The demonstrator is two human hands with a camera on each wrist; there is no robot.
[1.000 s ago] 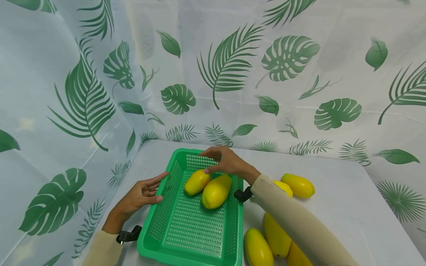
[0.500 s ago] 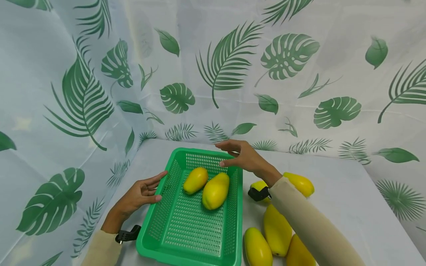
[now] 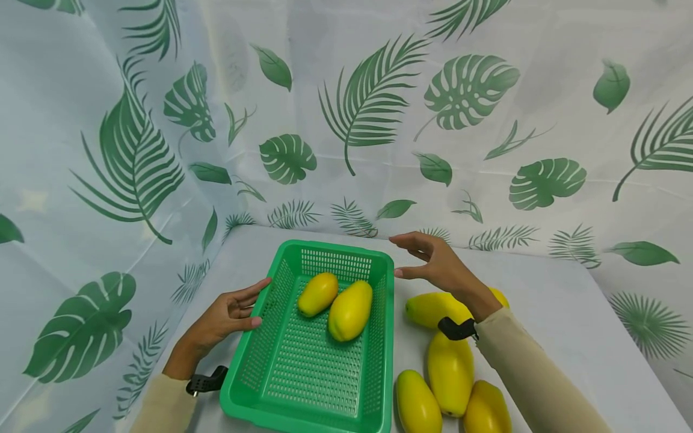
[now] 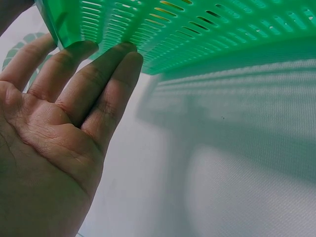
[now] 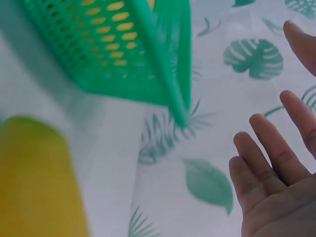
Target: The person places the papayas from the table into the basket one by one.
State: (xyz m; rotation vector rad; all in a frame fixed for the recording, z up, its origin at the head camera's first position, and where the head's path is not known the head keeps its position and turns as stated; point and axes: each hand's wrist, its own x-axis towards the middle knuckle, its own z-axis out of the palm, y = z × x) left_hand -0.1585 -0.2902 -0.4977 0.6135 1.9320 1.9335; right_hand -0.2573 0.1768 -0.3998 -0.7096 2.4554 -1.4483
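A green perforated plastic basket (image 3: 387, 361) stands on the white-covered table. Inside, toward its back, lie two yellow papayas, a smaller one (image 3: 318, 294) and a larger one (image 3: 351, 310). My left hand (image 3: 223, 316) rests against the basket's left side; in the left wrist view its fairly straight fingers reach the slotted wall (image 4: 197, 29). Just beyond the basket's back right corner hovers my right hand (image 3: 441, 266), holding nothing, thumb and fingers spread. The right wrist view has those fingers (image 5: 271, 158) apart from the basket, with a blurred papaya (image 5: 39, 182) at lower left.
To the basket's right lie several more papayas: one (image 3: 435, 310) under the right wrist, one (image 3: 451, 374) below it, and a pair, left (image 3: 418, 403) and right (image 3: 488, 410), nearer the front. A leaf-patterned curtain (image 3: 379, 186) closes the back and left.
My right hand has let go of the smaller papaya in the basket, lifted out over the back right rim and moved rightward. The left hand stays at the basket's side.
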